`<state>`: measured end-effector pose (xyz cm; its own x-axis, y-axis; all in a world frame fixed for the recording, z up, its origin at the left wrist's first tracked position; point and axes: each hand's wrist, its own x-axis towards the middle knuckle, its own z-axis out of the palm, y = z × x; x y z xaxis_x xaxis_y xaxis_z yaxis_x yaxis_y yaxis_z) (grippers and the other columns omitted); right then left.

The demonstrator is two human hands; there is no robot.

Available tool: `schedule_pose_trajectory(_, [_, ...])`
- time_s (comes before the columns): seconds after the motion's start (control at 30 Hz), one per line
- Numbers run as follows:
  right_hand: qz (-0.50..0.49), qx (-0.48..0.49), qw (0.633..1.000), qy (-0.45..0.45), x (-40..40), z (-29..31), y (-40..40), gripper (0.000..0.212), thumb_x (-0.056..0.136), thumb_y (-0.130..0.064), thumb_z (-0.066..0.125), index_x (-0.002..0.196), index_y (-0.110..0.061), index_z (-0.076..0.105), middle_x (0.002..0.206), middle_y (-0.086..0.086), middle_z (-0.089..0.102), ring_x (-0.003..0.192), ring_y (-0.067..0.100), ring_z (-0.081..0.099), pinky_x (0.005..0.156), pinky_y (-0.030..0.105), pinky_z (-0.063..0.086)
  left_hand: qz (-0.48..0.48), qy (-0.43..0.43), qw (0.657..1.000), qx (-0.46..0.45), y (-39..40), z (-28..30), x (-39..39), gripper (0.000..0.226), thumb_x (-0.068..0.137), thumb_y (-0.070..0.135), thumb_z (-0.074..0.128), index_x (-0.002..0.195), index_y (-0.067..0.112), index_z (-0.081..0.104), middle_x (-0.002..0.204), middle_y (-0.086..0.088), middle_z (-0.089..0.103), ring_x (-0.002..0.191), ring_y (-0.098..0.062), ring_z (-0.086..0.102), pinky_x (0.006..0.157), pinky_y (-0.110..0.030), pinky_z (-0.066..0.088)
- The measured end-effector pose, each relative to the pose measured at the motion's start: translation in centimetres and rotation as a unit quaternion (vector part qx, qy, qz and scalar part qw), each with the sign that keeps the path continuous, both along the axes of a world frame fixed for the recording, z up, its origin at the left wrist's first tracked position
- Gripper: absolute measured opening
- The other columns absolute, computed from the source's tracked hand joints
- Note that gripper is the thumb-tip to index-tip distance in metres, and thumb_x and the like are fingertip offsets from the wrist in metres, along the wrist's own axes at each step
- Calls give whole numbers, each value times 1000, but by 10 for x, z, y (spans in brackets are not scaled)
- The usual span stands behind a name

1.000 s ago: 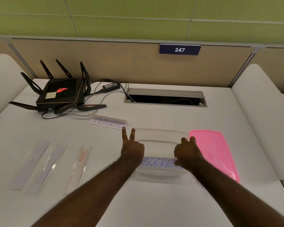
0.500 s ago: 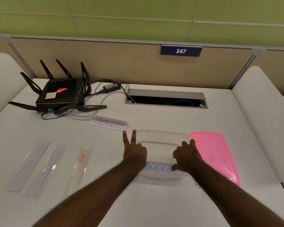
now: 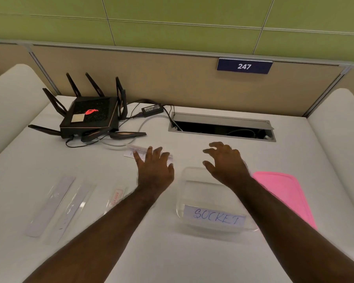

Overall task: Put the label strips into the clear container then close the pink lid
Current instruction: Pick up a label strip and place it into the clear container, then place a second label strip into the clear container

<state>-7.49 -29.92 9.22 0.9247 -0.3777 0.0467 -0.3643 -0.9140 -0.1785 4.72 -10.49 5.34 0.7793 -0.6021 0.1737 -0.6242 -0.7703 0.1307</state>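
The clear container [image 3: 188, 176] sits on the white table with a paper strip reading SOCKET [image 3: 215, 217] lying inside at its near end. The pink lid [image 3: 282, 193] lies flat to its right. My left hand [image 3: 154, 168] is spread flat, fingertips on a handwritten paper strip [image 3: 131, 153] beyond the container's left corner. My right hand [image 3: 225, 162] hovers open over the container's far edge, holding nothing. Three label strips lie at left: a white one [image 3: 50, 205], a clear one [image 3: 73, 207] and one with red print [image 3: 116, 198].
A black router with antennas [image 3: 90, 117] and its power adapter [image 3: 151, 109] stand at the back left, with cables trailing. An open cable hatch [image 3: 221, 127] is set in the table behind the container. A divider panel with a 247 sign [image 3: 244, 66] closes the back.
Both hands let go of the SOCKET strip, which now lies in the container. They moved away from me; the left one landed on the handwritten strip and the right opened above the container's far edge.
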Motion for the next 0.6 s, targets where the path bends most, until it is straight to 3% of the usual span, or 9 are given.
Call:
schedule_pose_trajectory(0.13, [16, 37, 999, 24, 40, -8, 15, 51, 92, -44, 52, 140, -26, 46, 155, 2, 34, 136, 27, 39, 109, 46, 32, 57, 57, 996, 47, 12, -8, 45, 60, 91, 46, 43, 146, 24, 33, 158, -4, 29, 147, -28, 21, 113, -65, 8])
schedule_pose_trajectory(0.27, [41, 40, 996, 68, 74, -24, 27, 56, 92, -45, 52, 143, -25, 42, 157, 3, 32, 138, 28, 37, 108, 47, 32, 79, 193, 978, 25, 19, -17, 86, 68, 93, 41, 47, 152, 20, 19, 163, -7, 10, 149, -32, 10, 116, -58, 20])
schedule_pose_trajectory(0.47, [60, 27, 990, 121, 116, -48, 42, 57, 92, -45, 51, 144, -25, 39, 154, 3, 36, 136, 28, 39, 107, 49, 30, 103, 252, 961, 41, 27, -33, 124, 74, 93, 37, 50, 153, 22, 9, 164, -9, 0, 149, -32, 6, 115, -57, 26])
schedule_pose_trajectory(0.6, [67, 4, 984, 167, 138, -61, 50, 55, 94, -45, 48, 142, -20, 41, 141, 7, 52, 126, 30, 48, 104, 48, 32, 106, 269, 953, 91, 28, -45, 131, 74, 95, 42, 46, 153, 20, 6, 163, -12, -8, 149, -34, 4, 115, -56, 25])
